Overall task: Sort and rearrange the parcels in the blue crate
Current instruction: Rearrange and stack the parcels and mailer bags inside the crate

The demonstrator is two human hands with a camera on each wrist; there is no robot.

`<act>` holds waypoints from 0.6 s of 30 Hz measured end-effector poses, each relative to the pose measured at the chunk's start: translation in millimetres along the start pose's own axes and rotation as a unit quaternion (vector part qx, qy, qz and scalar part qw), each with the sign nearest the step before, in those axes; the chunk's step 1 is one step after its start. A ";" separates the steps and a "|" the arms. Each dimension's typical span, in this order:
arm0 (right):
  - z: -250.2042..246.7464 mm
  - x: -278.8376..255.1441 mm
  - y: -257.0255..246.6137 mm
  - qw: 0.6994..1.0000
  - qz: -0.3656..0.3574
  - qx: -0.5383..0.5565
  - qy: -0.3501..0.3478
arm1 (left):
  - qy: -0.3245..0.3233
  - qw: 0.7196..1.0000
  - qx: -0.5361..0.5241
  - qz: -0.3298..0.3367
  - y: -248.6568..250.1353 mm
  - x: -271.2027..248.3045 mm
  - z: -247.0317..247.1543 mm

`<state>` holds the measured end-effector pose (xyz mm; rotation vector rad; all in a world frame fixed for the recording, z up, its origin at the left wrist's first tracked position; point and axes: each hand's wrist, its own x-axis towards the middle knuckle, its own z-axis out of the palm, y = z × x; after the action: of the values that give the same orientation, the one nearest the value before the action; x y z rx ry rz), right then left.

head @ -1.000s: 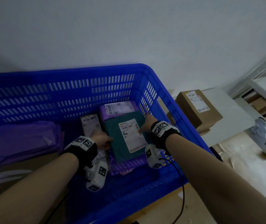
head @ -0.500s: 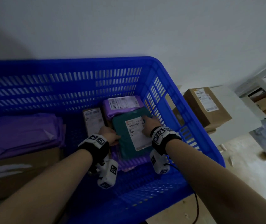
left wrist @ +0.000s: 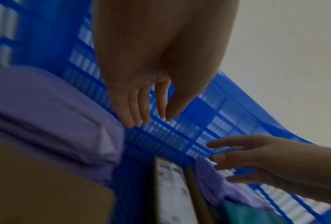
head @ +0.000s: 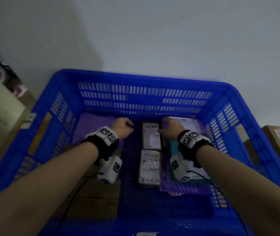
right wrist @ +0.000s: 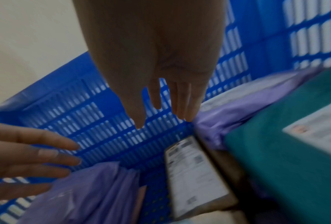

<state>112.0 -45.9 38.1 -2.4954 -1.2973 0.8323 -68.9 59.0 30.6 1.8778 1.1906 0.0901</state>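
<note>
Both hands are seen inside the blue crate (head: pixel 146 79), near its far wall, holding nothing. The left hand (head: pixel 122 127) hangs with fingers straight and close together, tips just above the edge of the purple bag (head: pixel 91 126) at far left. The right hand (head: pixel 170 129) is spread, fingers apart, over the far end of the second purple bag (head: pixel 192 125) on the right.

Parcels as laid: two narrow labelled boxes (head: pixel 150 150) end to end down the middle of the floor; a teal parcel (right wrist: pixel 275 159) stacked on the right-hand purple bag; a flat brown carton (left wrist: pixel 45 189) at near left, below the left purple bag.

Handling, judged only:
- Purple bags: soft thin plastic film, wrinkled, probably light and slippery. Best pinched at a folded edge or scooped from beneath; sag is to be expected.
- Narrow boxes: stiff cardboard, white labels on top. Can be gripped across the long sides.
- Teal parcel: flat, smooth wrap, white label on top; stiffness cannot be told. Best taken at opposite edges so it is not slid off the bag below.
- Crate: rigid slotted plastic walls, perforated floor; fingers could catch on the slots.
</note>
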 end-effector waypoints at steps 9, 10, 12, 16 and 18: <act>77.3 38.2 -88.6 0.973 -0.022 0.198 -0.118 | 0.124 0.976 0.012 -0.179 -75.3 -4.4 -84.1; 85.9 41.2 -93.6 0.969 -0.022 0.210 -0.132 | 0.128 0.974 0.017 -0.187 -77.7 -4.9 -83.7; 101.0 46.5 -100.5 0.961 -0.017 0.232 -0.147 | 0.122 0.972 0.024 -0.201 -80.8 -5.8 -81.6; 121.3 58.1 -105.0 0.958 0.004 0.239 -0.157 | 0.074 0.967 0.049 -0.239 -90.3 -0.4 -79.8; 124.9 62.8 -103.8 0.961 0.015 0.234 -0.150 | 0.065 0.963 0.052 -0.255 -95.4 2.4 -79.8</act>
<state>-1.8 56.9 -44.4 -2.0741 -0.9893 1.3831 -172.1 125.6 10.9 1.6130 1.7643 -0.1367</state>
